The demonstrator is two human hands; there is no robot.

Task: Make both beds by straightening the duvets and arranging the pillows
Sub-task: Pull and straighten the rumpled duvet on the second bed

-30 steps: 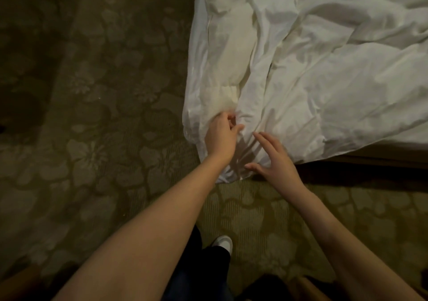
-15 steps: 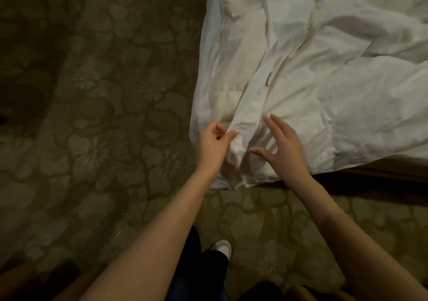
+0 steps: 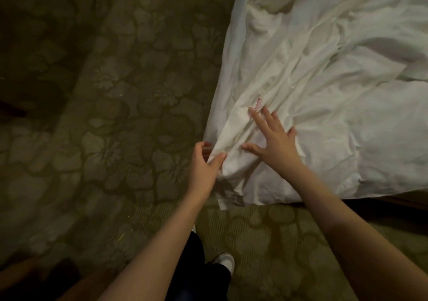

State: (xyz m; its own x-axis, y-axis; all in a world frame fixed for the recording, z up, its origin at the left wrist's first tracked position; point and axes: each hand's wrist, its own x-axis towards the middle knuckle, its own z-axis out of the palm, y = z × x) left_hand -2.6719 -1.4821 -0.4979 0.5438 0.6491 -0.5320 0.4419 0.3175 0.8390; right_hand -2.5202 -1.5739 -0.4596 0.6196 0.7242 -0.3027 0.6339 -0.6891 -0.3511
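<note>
Duvet (image 3: 335, 115) cropped; label (image 3: 257, 103) illegible

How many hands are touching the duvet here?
2: the left hand pinches the white duvet at its corner; the right hand rests spread flat on top beside it.

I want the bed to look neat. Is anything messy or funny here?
Yes. The white duvet is badly crumpled, and its corner droops toward the carpet. A small red-lettered label pokes out beside the right hand. The left hand pinches the edge.
</note>
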